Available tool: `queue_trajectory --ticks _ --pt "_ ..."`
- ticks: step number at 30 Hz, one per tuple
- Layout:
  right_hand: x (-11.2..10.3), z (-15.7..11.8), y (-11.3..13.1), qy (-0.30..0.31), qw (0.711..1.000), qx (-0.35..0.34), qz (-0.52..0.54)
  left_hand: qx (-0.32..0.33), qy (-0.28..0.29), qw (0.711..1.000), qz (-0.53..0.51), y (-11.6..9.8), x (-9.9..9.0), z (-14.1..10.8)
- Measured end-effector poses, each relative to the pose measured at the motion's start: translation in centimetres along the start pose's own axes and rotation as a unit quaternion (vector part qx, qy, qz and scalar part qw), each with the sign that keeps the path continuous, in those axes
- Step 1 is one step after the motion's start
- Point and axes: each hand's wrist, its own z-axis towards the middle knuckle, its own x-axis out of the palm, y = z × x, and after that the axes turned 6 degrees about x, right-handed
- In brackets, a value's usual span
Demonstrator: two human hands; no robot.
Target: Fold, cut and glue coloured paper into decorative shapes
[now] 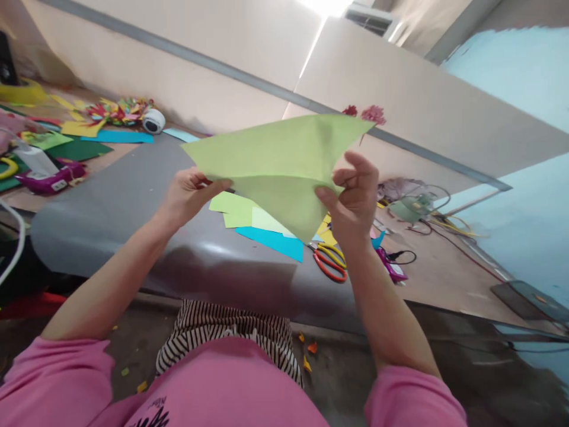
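Observation:
A large light green paper (275,154) is held up above the grey mat (133,196), with a crease or bend across its middle. My left hand (189,193) pinches its lower left edge between thumb and fingers. On the right side, my right hand (353,198) grips the sheet with the thumb in front and the fingers curled behind. Below the paper lie smaller green pieces (233,210), a pale piece (269,221) and a blue strip (275,243). Scissors with red and yellow handles (329,262) rest near the mat's right side.
Coloured paper scraps (120,112), a white round device (153,120) and a purple power strip (53,177) sit at the left. Another purple power strip (393,267), cables and a green object (411,204) are at the right. A panel wall stands behind.

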Motion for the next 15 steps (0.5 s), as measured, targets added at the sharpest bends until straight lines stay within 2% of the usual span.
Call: queue_trajectory --ticks 2,4,6,9,11,13,15 --pt "-1.1 -0.1 0.4 -0.002 0.999 -0.051 -0.017 0.081 -0.052 0.993 0.073 -1.0 -0.4 -0.2" --pt "-1.9 -1.7 0.4 0.028 0.994 -0.088 -0.055 0.167 -0.042 0.976 0.134 -1.0 -1.0 -1.7" --pt "-2.2 -4.7 -0.3 0.094 0.985 -0.108 -0.1 0.246 0.028 0.954 0.169 -0.1 -1.6 -3.9" --pt "-1.7 -9.7 -2.0 0.212 0.96 -0.102 -0.15 0.298 0.185 0.902 0.251 1.9 -2.2 -7.1" --pt "-1.1 -12.1 -3.2 0.293 0.935 -0.094 -0.177 0.307 0.27 0.86 0.305 2.9 -2.4 -8.6" --pt "-0.7 -13.5 -4.0 0.348 0.913 -0.089 -0.195 0.306 0.311 0.834 0.338 3.1 -2.3 -9.5" --pt "-0.7 -13.8 -4.4 0.369 0.903 -0.085 -0.203 0.302 0.315 0.829 0.35 2.9 -2.2 -9.9"
